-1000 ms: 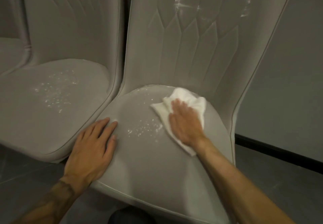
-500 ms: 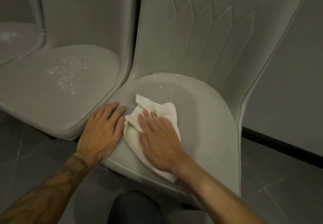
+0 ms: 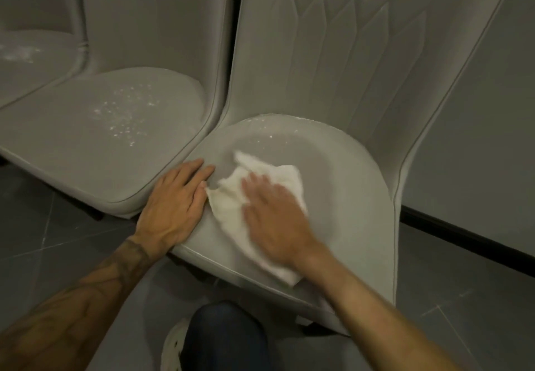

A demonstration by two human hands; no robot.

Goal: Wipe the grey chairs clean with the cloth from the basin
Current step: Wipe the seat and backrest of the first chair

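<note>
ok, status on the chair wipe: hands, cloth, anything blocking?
Right hand flat on cloth, pressing it to the near chair seat. Left hand flat on that seat's left edge. Next seat white-speckled, not yet wiped. Nothing in the way.

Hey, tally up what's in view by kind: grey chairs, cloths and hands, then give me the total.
Grey chairs: 3 (right chair with both hands on it, middle chair, left chair only partly in view)
White cloth: 1
Hands: 2 (left hand, right hand)
Total: 6
</note>
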